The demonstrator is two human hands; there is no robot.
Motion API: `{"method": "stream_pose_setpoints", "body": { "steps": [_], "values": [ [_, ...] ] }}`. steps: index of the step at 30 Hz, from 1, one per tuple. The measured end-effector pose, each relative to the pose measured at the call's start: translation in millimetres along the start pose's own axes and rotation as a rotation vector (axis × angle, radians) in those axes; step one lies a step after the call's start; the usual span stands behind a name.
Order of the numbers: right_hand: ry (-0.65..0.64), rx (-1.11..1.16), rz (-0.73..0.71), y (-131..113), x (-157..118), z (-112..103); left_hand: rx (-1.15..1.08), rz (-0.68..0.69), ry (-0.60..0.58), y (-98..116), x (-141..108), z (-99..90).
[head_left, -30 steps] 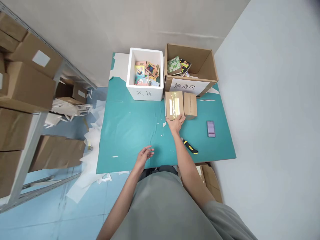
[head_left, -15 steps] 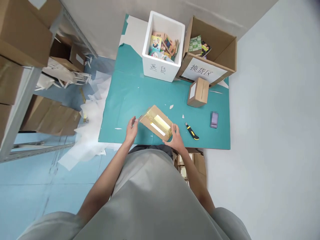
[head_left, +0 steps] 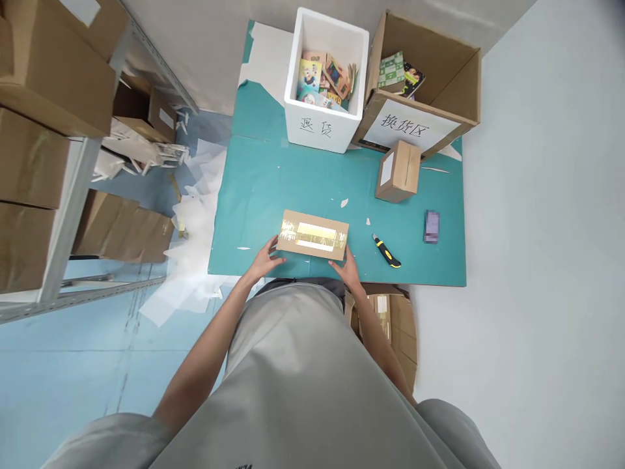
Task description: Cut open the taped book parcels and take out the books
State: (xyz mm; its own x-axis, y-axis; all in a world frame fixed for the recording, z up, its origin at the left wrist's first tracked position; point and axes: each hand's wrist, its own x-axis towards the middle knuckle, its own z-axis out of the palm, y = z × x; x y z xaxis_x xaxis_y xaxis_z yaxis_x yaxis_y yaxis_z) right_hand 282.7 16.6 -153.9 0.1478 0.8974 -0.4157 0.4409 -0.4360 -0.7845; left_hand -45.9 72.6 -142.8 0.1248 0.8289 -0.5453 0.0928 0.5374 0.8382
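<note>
Rect. cardbd box (head_left: 313,235) (shiny tape (head_left: 290,230))

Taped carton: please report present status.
Left hand, right hand at opposite ends of taped carton. Label faces up. Utility knife off to right, not blocking.

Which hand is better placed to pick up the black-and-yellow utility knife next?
Probably the right hand: the knife lies just to its right. The left hand is farther away, at the opposite end of the taped brown rectangular cardboard box.
</note>
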Motion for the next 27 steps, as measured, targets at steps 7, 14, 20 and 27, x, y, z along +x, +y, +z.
{"method": "stream_pose_setpoints", "body": {
  "steps": [7, 14, 20, 27],
  "values": [
    [0.066, 0.128, 0.015, -6, 9, 17, 0.137, 0.050, 0.067, -2, 27, 11.7],
    [0.153, 0.195, -0.027, -18, -6, 6, 0.167, 0.309, 0.038, 32, 10, -2.7],
    [0.126, 0.269, -0.029, -23, -15, 10, 0.282, 0.166, 0.061, 19, 12, -10.0],
    [0.135, 0.298, 0.135, 0, -26, 23, 0.078, -0.078, 0.127, -22, 5, -10.7]
  ]
}}
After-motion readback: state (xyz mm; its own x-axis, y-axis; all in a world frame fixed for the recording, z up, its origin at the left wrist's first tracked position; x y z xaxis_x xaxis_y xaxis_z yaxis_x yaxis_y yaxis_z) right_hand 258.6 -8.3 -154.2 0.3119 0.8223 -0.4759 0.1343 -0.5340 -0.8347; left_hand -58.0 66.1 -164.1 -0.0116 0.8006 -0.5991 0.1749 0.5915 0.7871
